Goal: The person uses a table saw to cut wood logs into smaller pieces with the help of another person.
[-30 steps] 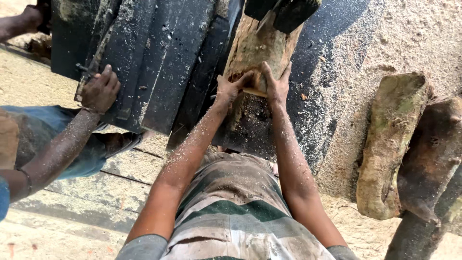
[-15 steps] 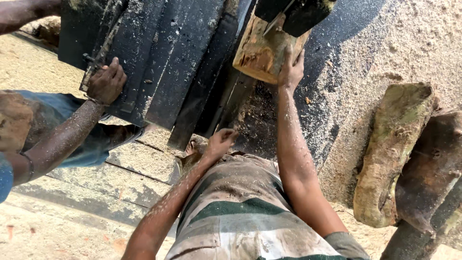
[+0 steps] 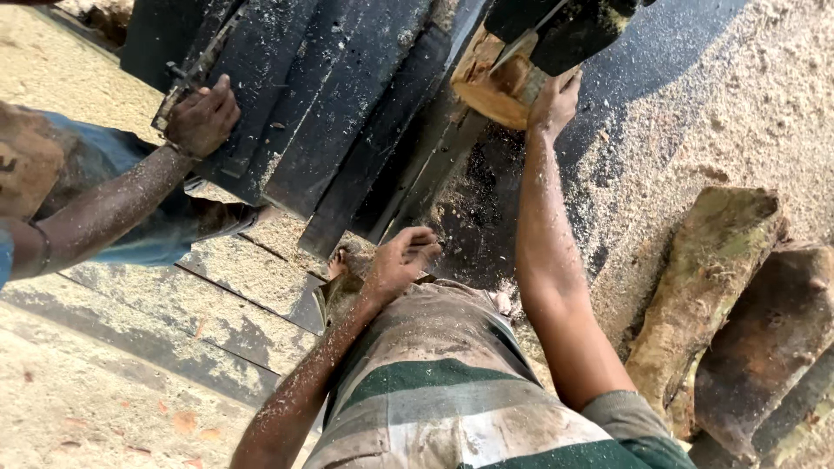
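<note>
My right hand [image 3: 556, 100] reaches far forward and grips the near end of a pale wood block [image 3: 493, 82]. The block lies on the black sawdust-covered machine bed [image 3: 365, 113], and its far end sits under a dark saw housing [image 3: 565, 30]. My left hand [image 3: 400, 260] hangs low in front of my striped cloth [image 3: 434, 382], its fingers loosely curled with nothing visible in them. It is near the bed's lower edge and does not touch the block.
A co-worker's hand [image 3: 201, 117] rests on the left side of the machine bed, with the arm and blue clothing below it. Two rough logs [image 3: 704, 287] lie on the sawdust floor at right. Dusty planks [image 3: 217, 287] run at lower left.
My left hand has let go of the block and dropped toward my waist. My right hand has pushed the block farther forward under the saw housing.
</note>
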